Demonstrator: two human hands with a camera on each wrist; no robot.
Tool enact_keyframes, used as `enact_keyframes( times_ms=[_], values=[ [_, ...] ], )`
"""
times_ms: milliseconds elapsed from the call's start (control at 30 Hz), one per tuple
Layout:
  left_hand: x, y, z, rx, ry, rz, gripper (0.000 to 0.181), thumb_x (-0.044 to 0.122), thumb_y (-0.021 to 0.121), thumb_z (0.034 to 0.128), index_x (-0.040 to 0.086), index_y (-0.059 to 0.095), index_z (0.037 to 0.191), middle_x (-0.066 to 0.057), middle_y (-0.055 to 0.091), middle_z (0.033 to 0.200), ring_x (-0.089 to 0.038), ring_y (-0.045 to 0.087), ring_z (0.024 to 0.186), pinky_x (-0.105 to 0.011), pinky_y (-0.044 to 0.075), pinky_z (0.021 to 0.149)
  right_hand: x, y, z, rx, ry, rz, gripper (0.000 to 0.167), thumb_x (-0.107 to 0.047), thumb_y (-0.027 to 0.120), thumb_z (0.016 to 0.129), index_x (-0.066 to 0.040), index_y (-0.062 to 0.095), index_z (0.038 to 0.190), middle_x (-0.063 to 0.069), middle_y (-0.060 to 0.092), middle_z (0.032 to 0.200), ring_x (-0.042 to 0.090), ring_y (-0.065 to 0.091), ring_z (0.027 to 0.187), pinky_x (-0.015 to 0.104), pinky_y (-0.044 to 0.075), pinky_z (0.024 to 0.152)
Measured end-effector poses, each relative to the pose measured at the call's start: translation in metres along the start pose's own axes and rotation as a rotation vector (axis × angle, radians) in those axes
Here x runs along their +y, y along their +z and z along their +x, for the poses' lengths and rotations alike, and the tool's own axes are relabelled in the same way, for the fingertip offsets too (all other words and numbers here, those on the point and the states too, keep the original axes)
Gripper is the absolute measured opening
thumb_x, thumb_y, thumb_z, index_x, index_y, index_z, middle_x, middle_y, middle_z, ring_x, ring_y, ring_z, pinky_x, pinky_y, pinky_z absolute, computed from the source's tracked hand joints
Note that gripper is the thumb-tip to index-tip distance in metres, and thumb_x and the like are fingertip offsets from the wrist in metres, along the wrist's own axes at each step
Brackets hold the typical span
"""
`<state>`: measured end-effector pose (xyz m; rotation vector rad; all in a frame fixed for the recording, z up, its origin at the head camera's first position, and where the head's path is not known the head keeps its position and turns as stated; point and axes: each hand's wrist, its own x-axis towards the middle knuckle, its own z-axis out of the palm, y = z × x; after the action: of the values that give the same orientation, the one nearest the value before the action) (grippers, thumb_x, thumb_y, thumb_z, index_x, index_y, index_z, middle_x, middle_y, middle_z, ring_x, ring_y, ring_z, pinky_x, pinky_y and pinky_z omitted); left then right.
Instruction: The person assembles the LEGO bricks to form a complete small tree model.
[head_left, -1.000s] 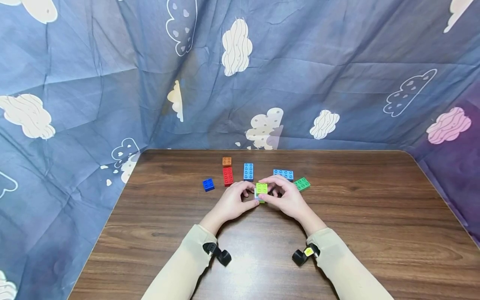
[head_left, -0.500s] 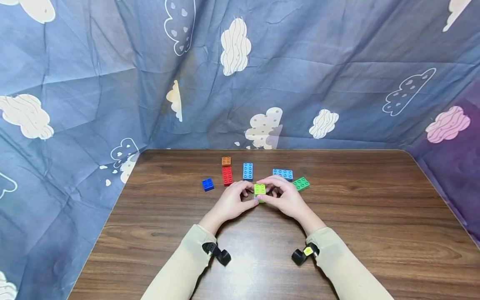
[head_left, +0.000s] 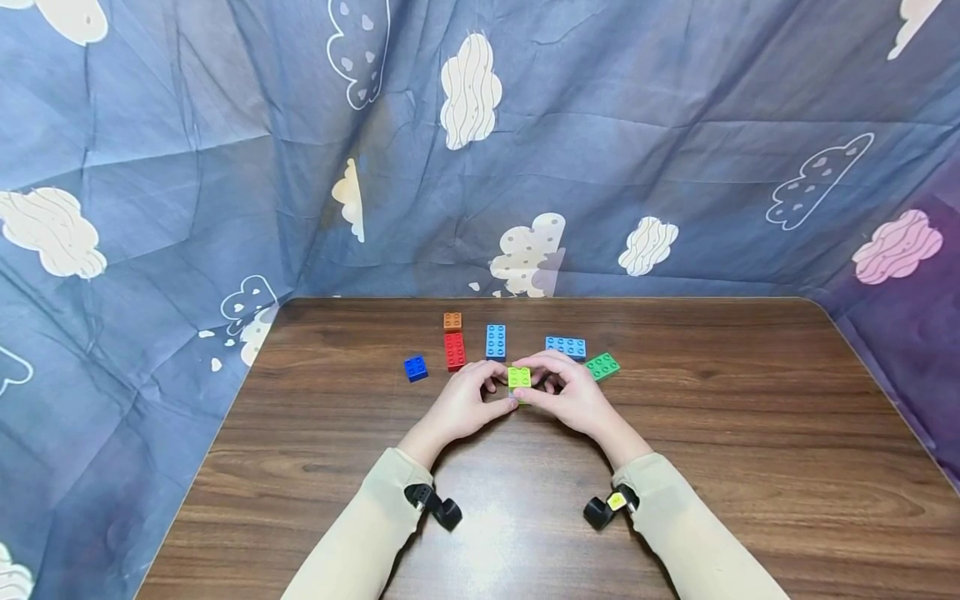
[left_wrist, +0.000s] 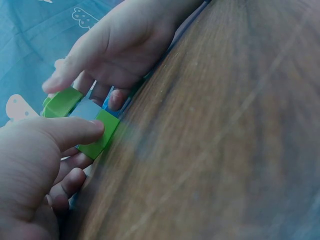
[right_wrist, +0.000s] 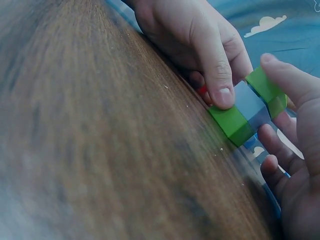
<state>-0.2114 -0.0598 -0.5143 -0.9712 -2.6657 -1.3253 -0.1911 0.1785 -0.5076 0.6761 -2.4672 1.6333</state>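
Both hands meet over a small upright stack near the table's middle. On top is a lime-green brick [head_left: 519,377] with studs showing; my right hand [head_left: 566,393] pinches it between thumb and fingers. Beneath it sits a pale grey-blue brick [right_wrist: 250,106], with a green brick [right_wrist: 231,125] at the bottom on the table. My left hand [head_left: 471,402] grips the lower part of the stack, its thumb [left_wrist: 90,129] across the bottom green brick near the pale one. In the right wrist view a thin dark line runs between top and pale bricks; whether they are fully joined I cannot tell.
Beyond the hands lie an orange brick [head_left: 452,322], a red brick [head_left: 454,352], a dark blue brick [head_left: 416,368] and a light blue brick [head_left: 496,342]. Another light blue brick [head_left: 566,347] and a green brick [head_left: 602,367] are behind the right hand. A cloud-patterned cloth [head_left: 420,192] hangs behind the wooden table [head_left: 712,400].
The top lime-green brick has shifted slightly left, now lining up over the pale brick, which showed at its left side before. Both hands keep nearly the same place.
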Motion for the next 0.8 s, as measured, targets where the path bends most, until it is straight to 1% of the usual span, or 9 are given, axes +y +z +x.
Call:
enact_keyframes(
  times_ms=[67, 200, 267, 333, 500, 567, 633, 700, 800],
  values=[
    [-0.004, 0.002, 0.000, 0.001, -0.010, -0.013, 0.033, 0.028, 0.087, 0.0948, 0.014, 0.073, 0.122, 0.003, 0.070, 0.107, -0.012, 0.061, 0.094, -0.031, 0.052, 0.085, 0.000, 0.000, 0.000, 0.003, 0.005, -0.006, 0.033, -0.015, 0.088, 0.095, -0.020, 0.080, 0.126, 0.000, 0.071, 0.111, 0.021, 0.064, 0.091, 0.026, 0.050, 0.069],
    [-0.007, 0.003, 0.001, 0.002, 0.017, 0.004, 0.035, 0.031, 0.087, 0.0952, 0.014, 0.073, 0.122, 0.005, 0.070, 0.106, -0.010, 0.061, 0.094, -0.030, 0.052, 0.083, 0.000, 0.001, 0.000, 0.009, 0.009, -0.013, 0.029, -0.015, 0.086, 0.097, -0.019, 0.080, 0.126, -0.001, 0.071, 0.110, 0.017, 0.063, 0.091, 0.027, 0.051, 0.070],
    [-0.006, 0.002, 0.000, 0.003, 0.030, 0.010, 0.035, 0.029, 0.087, 0.0947, 0.013, 0.073, 0.122, 0.003, 0.070, 0.106, -0.012, 0.061, 0.093, -0.031, 0.053, 0.083, 0.001, 0.001, 0.000, 0.010, 0.009, -0.011, 0.029, -0.016, 0.086, 0.097, -0.019, 0.080, 0.125, -0.001, 0.070, 0.109, 0.016, 0.062, 0.089, 0.027, 0.051, 0.070],
    [-0.007, 0.002, 0.000, 0.006, 0.035, 0.010, 0.035, 0.029, 0.087, 0.0945, 0.013, 0.073, 0.122, 0.003, 0.070, 0.106, -0.012, 0.061, 0.093, -0.031, 0.053, 0.082, 0.000, 0.002, 0.000, 0.012, 0.008, -0.014, 0.029, -0.016, 0.086, 0.097, -0.019, 0.080, 0.125, 0.000, 0.070, 0.107, 0.017, 0.062, 0.089, 0.027, 0.051, 0.070],
    [-0.012, 0.006, 0.001, 0.014, 0.004, -0.008, 0.034, 0.029, 0.088, 0.0936, 0.016, 0.073, 0.122, 0.006, 0.069, 0.106, -0.010, 0.060, 0.094, -0.030, 0.052, 0.084, -0.001, 0.001, 0.001, 0.009, 0.016, -0.024, 0.029, -0.017, 0.087, 0.097, -0.019, 0.081, 0.125, 0.000, 0.070, 0.106, 0.019, 0.062, 0.088, 0.027, 0.051, 0.070],
    [-0.014, 0.007, 0.001, 0.018, 0.003, -0.003, 0.034, 0.029, 0.088, 0.0934, 0.017, 0.073, 0.122, 0.006, 0.070, 0.106, -0.011, 0.061, 0.094, -0.031, 0.052, 0.084, -0.001, 0.001, 0.001, 0.008, 0.020, -0.026, 0.029, -0.017, 0.087, 0.097, -0.019, 0.081, 0.125, 0.000, 0.070, 0.105, 0.019, 0.062, 0.088, 0.027, 0.051, 0.070],
    [-0.016, 0.008, 0.001, 0.021, 0.015, 0.004, 0.035, 0.029, 0.088, 0.0933, 0.016, 0.073, 0.122, 0.006, 0.070, 0.106, -0.012, 0.061, 0.094, -0.031, 0.053, 0.084, -0.001, 0.001, 0.001, 0.010, 0.020, -0.025, 0.029, -0.016, 0.087, 0.096, -0.018, 0.081, 0.125, 0.000, 0.069, 0.104, 0.019, 0.061, 0.087, 0.027, 0.050, 0.069],
    [-0.017, 0.009, 0.001, 0.021, 0.018, 0.004, 0.034, 0.029, 0.088, 0.0932, 0.017, 0.073, 0.122, 0.006, 0.070, 0.106, -0.012, 0.062, 0.094, -0.031, 0.053, 0.084, -0.002, 0.002, 0.001, 0.017, 0.014, -0.019, 0.030, -0.014, 0.088, 0.095, -0.017, 0.081, 0.124, 0.001, 0.069, 0.103, 0.021, 0.061, 0.086, 0.027, 0.050, 0.068],
    [-0.013, 0.007, 0.001, 0.014, 0.017, 0.005, 0.034, 0.029, 0.087, 0.0936, 0.016, 0.073, 0.121, 0.006, 0.070, 0.107, -0.010, 0.062, 0.094, -0.030, 0.053, 0.085, -0.004, 0.003, 0.000, 0.025, -0.010, -0.001, 0.031, -0.012, 0.089, 0.093, -0.015, 0.081, 0.123, 0.003, 0.070, 0.105, 0.024, 0.062, 0.085, 0.027, 0.049, 0.066]
  ],
)
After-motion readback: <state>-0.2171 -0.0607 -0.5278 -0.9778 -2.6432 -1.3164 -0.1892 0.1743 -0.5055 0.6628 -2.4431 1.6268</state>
